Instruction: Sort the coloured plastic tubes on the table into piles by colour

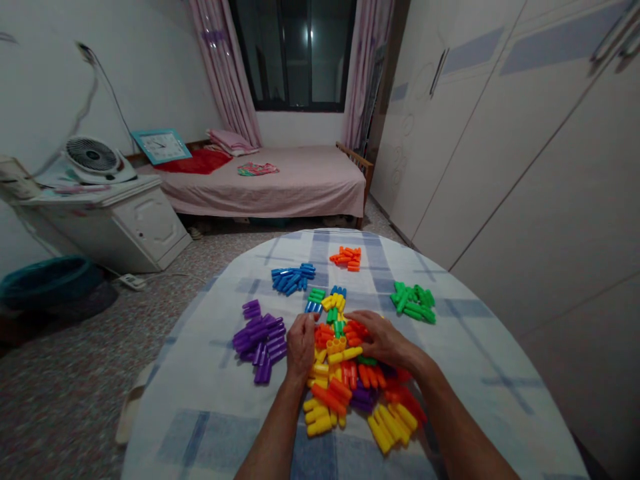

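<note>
The wardrobe [500, 133] fills my right side and the bed [300, 180] lies well beyond; neither concerns me. My working ground is the round table [480, 333] under its checked cloth. On its near half sits the mixed pile [350, 373], red, orange and yellow pieces with some green, blue and purple among them, spread from between my hands back toward me.

Single colours lie apart from it. The purple heap [260, 340] is just left of my left hand, the green heap [414, 302] is off to the right, the blue heap [293, 279] is beyond to the left, and the orange heap [346, 258], the smallest, is farthest out.

I have the left hand [301, 347] along the left edge of the pile, fingers curled in; I can't tell from here whether they grip anything. The right hand [385, 339] reaches over the other side, thumb and forefinger apart with red pieces [356, 331] between them, none clearly pinched. A yellow piece [345, 355] lies by that thumb.

I read the step in hand as working through the mixed pile with both hands, with a good deal of it left. The next move, I judge, calls for a light, narrow pinch: pieces lie pressed together and across one another, so a broad grab would drag neighbours along.
</note>
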Action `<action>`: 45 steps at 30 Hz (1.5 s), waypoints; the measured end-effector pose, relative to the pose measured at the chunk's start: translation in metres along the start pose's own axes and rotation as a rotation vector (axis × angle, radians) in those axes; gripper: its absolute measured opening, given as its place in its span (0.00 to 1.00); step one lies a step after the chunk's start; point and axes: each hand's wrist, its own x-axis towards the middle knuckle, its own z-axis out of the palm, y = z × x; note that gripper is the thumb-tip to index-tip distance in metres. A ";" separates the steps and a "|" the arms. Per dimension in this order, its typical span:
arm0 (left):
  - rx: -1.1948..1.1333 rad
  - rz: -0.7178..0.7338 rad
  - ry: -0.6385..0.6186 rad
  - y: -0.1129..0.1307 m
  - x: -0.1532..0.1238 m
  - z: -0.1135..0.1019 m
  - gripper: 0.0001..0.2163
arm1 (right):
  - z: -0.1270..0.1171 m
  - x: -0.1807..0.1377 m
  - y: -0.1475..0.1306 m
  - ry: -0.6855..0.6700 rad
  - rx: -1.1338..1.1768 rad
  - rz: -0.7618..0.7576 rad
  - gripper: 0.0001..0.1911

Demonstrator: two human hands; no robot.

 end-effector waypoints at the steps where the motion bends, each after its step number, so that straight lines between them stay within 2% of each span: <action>1: 0.002 0.004 0.004 0.001 0.000 0.000 0.18 | 0.003 0.003 -0.001 -0.016 -0.033 0.002 0.30; 7: 0.029 0.033 0.018 0.000 0.001 0.000 0.17 | 0.017 0.011 0.001 0.043 -0.140 -0.037 0.22; 12: 0.047 0.062 0.021 -0.002 0.002 0.001 0.17 | 0.021 0.017 0.006 0.254 -0.034 0.023 0.13; 14: 0.037 0.055 0.019 0.000 0.001 0.001 0.17 | 0.016 0.019 0.001 0.354 0.019 0.079 0.10; 16: 0.023 0.041 0.017 0.002 0.001 0.001 0.17 | 0.006 0.018 -0.011 0.388 0.052 0.078 0.07; 18: 0.007 0.028 0.015 0.004 0.001 0.001 0.18 | -0.005 0.015 -0.029 0.289 0.060 0.000 0.04; 20: -0.020 0.015 0.015 0.004 0.001 0.002 0.18 | -0.012 0.012 -0.047 0.101 0.038 -0.082 0.04; 22: -0.061 0.002 0.018 0.003 0.002 0.003 0.18 | -0.013 0.011 -0.060 -0.023 -0.029 -0.103 0.05; 26: -0.136 -0.001 0.039 0.001 0.002 0.004 0.20 | -0.008 0.023 -0.070 -0.092 -0.215 -0.097 0.14; 28: -0.169 -0.008 0.034 0.001 0.002 0.003 0.20 | -0.003 0.032 -0.073 -0.171 -0.272 -0.106 0.18; 31: -0.177 -0.017 0.057 0.000 0.002 0.002 0.21 | 0.006 0.044 -0.079 -0.272 -0.349 -0.095 0.19; 34: -0.094 0.028 0.108 -0.002 0.004 0.002 0.20 | 0.017 0.050 -0.082 -0.272 -0.441 -0.039 0.20; 38: -0.028 0.062 0.098 -0.005 0.005 0.003 0.19 | 0.027 0.048 -0.078 -0.198 -0.462 0.015 0.18; 45: -0.079 0.001 0.069 -0.004 0.003 0.004 0.22 | 0.017 0.039 -0.064 -0.062 -0.186 0.129 0.10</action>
